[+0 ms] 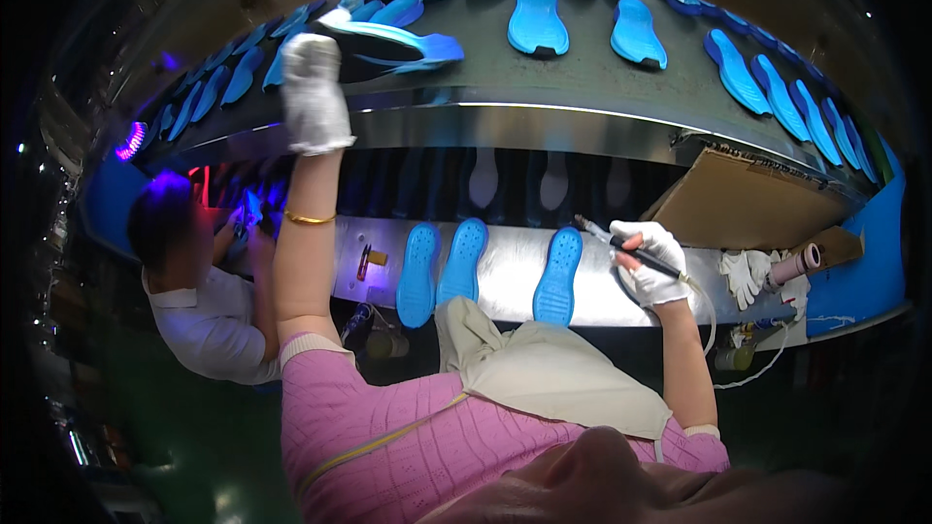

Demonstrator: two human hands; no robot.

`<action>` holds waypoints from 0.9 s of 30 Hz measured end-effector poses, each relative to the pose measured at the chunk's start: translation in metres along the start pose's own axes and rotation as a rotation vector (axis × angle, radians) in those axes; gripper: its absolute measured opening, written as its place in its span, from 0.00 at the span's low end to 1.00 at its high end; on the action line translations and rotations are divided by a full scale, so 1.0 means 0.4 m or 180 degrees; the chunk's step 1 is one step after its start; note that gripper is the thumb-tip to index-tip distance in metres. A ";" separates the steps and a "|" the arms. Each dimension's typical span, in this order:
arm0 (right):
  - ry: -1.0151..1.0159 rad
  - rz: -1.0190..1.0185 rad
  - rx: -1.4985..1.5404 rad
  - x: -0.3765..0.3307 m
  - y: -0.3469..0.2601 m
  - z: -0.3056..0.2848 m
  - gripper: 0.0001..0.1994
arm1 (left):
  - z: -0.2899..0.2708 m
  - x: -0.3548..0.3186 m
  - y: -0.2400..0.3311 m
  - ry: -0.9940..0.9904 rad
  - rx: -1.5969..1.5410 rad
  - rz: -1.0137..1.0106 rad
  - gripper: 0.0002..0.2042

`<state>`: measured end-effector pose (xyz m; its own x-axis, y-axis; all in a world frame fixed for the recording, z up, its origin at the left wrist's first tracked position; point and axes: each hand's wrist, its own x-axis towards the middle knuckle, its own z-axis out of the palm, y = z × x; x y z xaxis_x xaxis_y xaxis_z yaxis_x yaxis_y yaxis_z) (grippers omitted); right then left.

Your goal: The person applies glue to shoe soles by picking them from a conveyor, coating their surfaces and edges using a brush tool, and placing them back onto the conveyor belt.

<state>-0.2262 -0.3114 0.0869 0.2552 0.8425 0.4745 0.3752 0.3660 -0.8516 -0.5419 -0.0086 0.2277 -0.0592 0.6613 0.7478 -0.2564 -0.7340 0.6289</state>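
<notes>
My left hand (316,95), in a white glove, reaches far forward over the dark belt. It is closed on the left end of a shoe sole (427,49), blue with a black side, which is tilted at the belt's near edge. My right hand (652,267), also gloved with some fingertips bare, grips a slim black pen-shaped tool (636,250) above the metal bench. A pale cord trails from this tool, and its tip points left. Below and left of it, three blue soles (557,277) lie on the bench (510,272) before me.
Many blue soles (537,19) lie along the belt (466,73). Cardboard (743,196) leans at the right, near white gloves (746,277) and a pinkish roll (794,265). A small red tool (364,262) lies left on the bench. A co-worker (209,315) works at the left.
</notes>
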 end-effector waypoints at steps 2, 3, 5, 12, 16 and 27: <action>0.0047 0.0005 0.0087 0.002 0.012 -0.007 0.11 | -0.020 0.013 0.085 0.0284 -0.1937 -0.0567 0.18; 0.0012 0.0137 0.0270 0.003 0.005 -0.008 0.10 | -0.031 -0.004 0.124 -0.0172 -0.2023 -0.0437 0.19; 0.0017 0.0214 0.0423 -0.001 -0.001 0.001 0.10 | -0.046 -0.023 0.147 -0.1757 -0.2467 0.0072 0.25; 0.0213 0.0756 0.1056 -0.029 0.015 0.032 0.09 | 0.171 -0.467 0.044 -0.1186 -0.3195 -0.3865 0.37; 0.0203 0.0607 0.1445 -0.036 -0.018 0.040 0.12 | 0.203 -0.620 0.064 -0.0976 -0.4311 -0.4082 0.46; 0.0337 0.0256 0.1171 0.026 -0.075 0.103 0.09 | 0.308 -0.681 0.116 -0.0398 -0.3264 -0.3989 0.45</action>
<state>-0.2717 -0.2972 0.1081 0.3685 0.8358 0.4070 0.0107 0.4340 -0.9008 -0.4189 -0.2417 0.0795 0.7321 0.6792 -0.0526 -0.5843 0.6658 0.4640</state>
